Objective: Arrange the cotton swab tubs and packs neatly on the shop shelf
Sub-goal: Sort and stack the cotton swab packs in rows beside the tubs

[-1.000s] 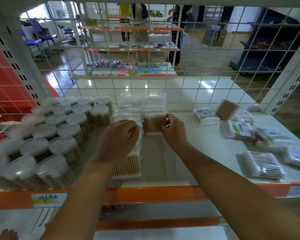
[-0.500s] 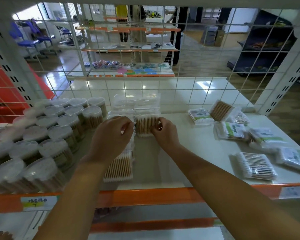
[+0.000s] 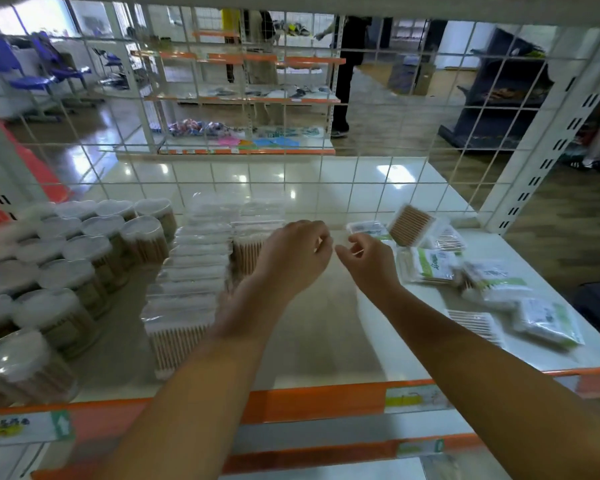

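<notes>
On the white shelf [image 3: 326, 341], the round tubs [image 3: 94, 258] fill the left side, the rectangular boxes [image 3: 191, 282] stand in rows at the middle, and the loose packs [image 3: 426, 265] lie scattered on the right. The packs look light, soft and slippery, best pinched by their edges; the boxes are likely stiff, taken by the sides. Both hands hover mid-shelf, empty: the left hand [image 3: 293, 256] and the right hand [image 3: 369, 259] show loosely curled fingers.
</notes>
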Action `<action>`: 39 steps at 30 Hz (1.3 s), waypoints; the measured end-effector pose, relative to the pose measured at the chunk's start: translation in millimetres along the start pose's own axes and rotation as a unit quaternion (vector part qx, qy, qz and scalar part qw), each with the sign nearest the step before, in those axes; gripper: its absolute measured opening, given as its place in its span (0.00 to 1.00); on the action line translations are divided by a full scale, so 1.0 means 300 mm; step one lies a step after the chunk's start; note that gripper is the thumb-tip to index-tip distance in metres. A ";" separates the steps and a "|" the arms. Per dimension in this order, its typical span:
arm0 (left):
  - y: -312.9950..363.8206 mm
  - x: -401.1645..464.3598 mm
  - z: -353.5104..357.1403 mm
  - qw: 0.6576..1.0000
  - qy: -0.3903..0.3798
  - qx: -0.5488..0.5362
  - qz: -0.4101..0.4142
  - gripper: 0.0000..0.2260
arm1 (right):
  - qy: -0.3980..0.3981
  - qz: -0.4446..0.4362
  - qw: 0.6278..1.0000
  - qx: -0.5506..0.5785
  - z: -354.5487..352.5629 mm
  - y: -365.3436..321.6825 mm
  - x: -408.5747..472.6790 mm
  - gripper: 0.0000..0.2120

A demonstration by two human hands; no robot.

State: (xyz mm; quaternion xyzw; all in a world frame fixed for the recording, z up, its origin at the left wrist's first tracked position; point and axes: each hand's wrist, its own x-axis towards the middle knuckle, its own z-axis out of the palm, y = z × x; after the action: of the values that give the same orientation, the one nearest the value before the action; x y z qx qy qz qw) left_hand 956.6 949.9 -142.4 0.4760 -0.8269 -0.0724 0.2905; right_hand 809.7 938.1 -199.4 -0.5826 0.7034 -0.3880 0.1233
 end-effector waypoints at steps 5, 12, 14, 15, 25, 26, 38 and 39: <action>0.030 0.112 0.129 0.996 -0.068 0.051 0.008 0.14 | 0.010 0.004 1.000 -0.015 -0.092 0.045 -0.005 0.14; 0.026 0.239 0.246 0.974 -0.153 0.151 0.065 0.24 | 0.008 -0.033 0.999 -0.015 -0.187 0.081 -0.040 0.12; 0.027 0.264 0.271 0.971 -0.160 0.160 0.078 0.24 | 0.013 -0.040 0.999 -0.015 -0.203 0.090 -0.049 0.11; 0.029 0.271 0.284 0.970 -0.166 0.156 0.079 0.24 | 0.019 -0.040 0.999 -0.017 -0.209 0.097 -0.053 0.10; 0.040 0.294 0.382 0.964 -0.193 0.157 0.098 0.23 | 0.019 -0.071 0.995 -0.068 -0.225 0.143 -0.084 0.06; 0.038 0.298 0.387 0.962 -0.200 0.159 0.098 0.23 | 0.016 -0.076 0.994 -0.075 -0.223 0.144 -0.084 0.06; 0.054 0.362 0.388 0.923 -0.272 0.227 0.152 0.25 | -0.011 -0.058 0.995 -0.077 -0.237 0.161 -0.083 0.10; 0.060 0.371 0.385 0.925 -0.284 0.210 0.143 0.25 | -0.014 -0.055 0.995 -0.079 -0.240 0.162 -0.086 0.10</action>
State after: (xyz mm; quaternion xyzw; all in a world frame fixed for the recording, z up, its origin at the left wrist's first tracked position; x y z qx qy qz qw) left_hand 837.8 849.2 -184.2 0.3625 -0.9302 0.0125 -0.0560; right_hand 736.9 991.7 -192.0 -0.6336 0.6971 -0.3293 0.0651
